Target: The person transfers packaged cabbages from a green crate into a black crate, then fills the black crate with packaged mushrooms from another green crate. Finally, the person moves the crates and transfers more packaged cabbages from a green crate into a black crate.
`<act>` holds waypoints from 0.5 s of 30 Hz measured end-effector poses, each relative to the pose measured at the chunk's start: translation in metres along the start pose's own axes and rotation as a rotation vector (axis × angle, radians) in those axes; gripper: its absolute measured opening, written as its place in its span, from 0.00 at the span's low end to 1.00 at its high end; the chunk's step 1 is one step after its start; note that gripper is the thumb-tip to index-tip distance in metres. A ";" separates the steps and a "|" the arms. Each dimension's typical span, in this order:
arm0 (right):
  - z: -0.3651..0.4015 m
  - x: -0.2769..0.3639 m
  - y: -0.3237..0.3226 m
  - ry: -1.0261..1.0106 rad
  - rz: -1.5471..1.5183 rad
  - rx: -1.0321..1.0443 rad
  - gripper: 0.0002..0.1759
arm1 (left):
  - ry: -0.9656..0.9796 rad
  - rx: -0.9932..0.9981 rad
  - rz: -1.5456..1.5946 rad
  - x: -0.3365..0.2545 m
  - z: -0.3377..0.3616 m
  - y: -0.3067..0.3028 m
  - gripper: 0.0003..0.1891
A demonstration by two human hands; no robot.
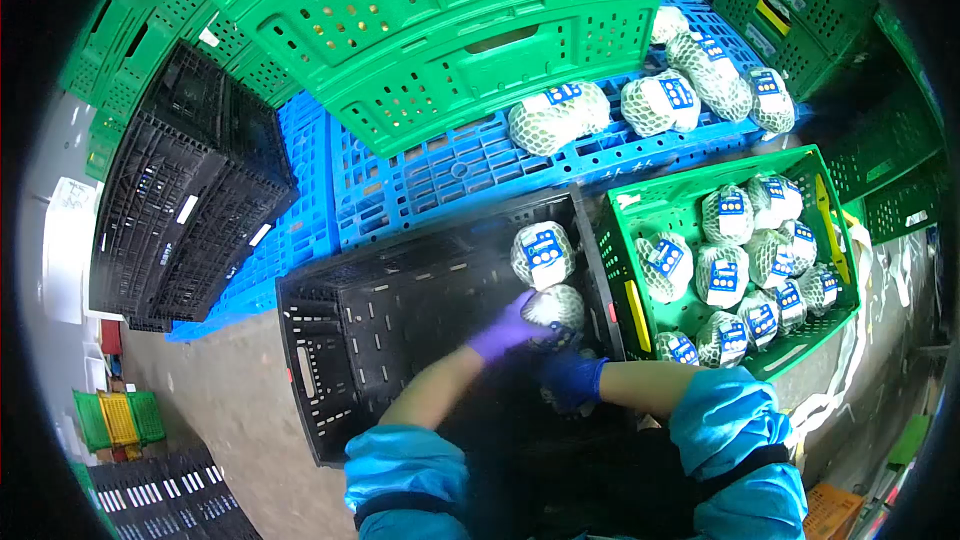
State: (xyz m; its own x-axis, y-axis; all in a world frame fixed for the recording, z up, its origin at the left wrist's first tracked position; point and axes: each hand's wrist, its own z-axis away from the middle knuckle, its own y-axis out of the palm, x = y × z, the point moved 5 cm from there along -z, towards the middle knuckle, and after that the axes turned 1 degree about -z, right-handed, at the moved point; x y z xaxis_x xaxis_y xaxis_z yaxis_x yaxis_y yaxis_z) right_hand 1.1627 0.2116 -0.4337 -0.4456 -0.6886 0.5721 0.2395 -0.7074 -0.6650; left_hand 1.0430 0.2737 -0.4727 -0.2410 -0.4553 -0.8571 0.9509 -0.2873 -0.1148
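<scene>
Inside the black crate [400,315], my left hand [503,330], in a purple glove, is closed on the side of a round, white net-wrapped pack [556,306]. Just above it lies another net-wrapped pack with a blue label [544,254]. My right hand [572,381], in a blue glove, is low in the crate near the same side. A netted shape shows partly beneath it, but blur and shadow hide the fingers and their hold. To the right, a green crate [625,202] contains several similar packs with blue labels.
Behind the crates, a blue pallet [450,175] bears large stacked green crates [420,70] and several loose netted packs [660,103]. Black folded crates [185,190] stand at the left. More green crates [800,20] rise at the back right.
</scene>
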 end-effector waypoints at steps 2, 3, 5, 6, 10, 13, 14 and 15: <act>0.005 0.008 -0.008 -0.044 0.025 0.116 0.21 | 0.144 0.020 -0.066 0.002 -0.022 -0.016 0.28; 0.008 0.016 -0.011 -0.121 0.062 0.159 0.20 | 0.021 0.056 -0.142 -0.006 -0.025 -0.025 0.25; 0.011 0.017 -0.019 -0.174 0.076 0.106 0.19 | -0.039 0.001 -0.051 -0.022 -0.015 -0.013 0.21; 0.013 0.017 -0.025 -0.225 0.100 0.061 0.18 | -0.094 -0.059 0.049 -0.026 -0.013 -0.010 0.17; 0.009 0.007 -0.028 -0.093 0.197 0.257 0.31 | 0.184 -0.106 -0.025 -0.009 0.007 -0.018 0.21; 0.004 0.002 -0.011 -0.125 0.181 0.241 0.37 | 0.113 -0.297 0.170 0.024 0.012 -0.016 0.36; 0.004 0.000 -0.004 -0.149 0.170 0.187 0.41 | 0.144 -0.307 0.321 0.023 0.010 -0.010 0.44; 0.002 -0.006 0.005 -0.172 0.162 0.132 0.45 | 0.179 -0.283 0.348 0.023 0.002 -0.009 0.48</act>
State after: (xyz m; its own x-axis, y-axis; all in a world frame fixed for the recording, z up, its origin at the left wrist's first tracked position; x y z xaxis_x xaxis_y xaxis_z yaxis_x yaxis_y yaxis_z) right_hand 1.1680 0.2116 -0.4399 -0.2419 -0.8036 0.5438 0.4113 -0.5925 -0.6927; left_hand 1.0288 0.2644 -0.4907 0.1141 -0.3245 -0.9390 0.9907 0.1077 0.0832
